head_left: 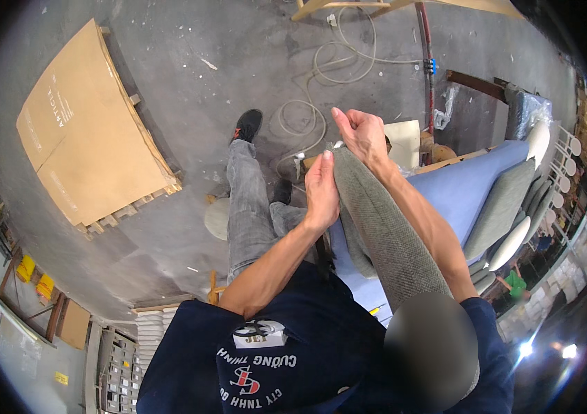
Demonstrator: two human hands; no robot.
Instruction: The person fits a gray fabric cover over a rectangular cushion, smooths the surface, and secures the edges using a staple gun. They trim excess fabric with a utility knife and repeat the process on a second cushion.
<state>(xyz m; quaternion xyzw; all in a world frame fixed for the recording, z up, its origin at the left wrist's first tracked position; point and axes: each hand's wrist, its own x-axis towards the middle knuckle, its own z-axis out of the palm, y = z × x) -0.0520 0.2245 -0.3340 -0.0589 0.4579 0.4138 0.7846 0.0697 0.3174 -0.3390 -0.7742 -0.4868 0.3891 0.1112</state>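
Note:
A grey-green woven upholstered cushion (393, 234) is held up edge-on, running from my chest to my hands. My left hand (322, 193) grips its far end, the thumb pressed near the corner. Just beyond that corner is my right hand (364, 134), its fingers curled closed and its thumb raised. Whatever its fingers hold, if anything, is hidden. A small whitish bit shows at the cushion's end between the hands. Below the cushion lies a blue-covered table (438, 183). More grey-green cushions (500, 207) are gathered along its right side.
Flat cardboard (86, 131) lies on a wooden pallet at the left. A pale hose (317, 65) coils over the concrete floor ahead, near a red pipe (426, 62). A round stool (217, 217) stands by my leg. At the far right is a person in green (516, 283).

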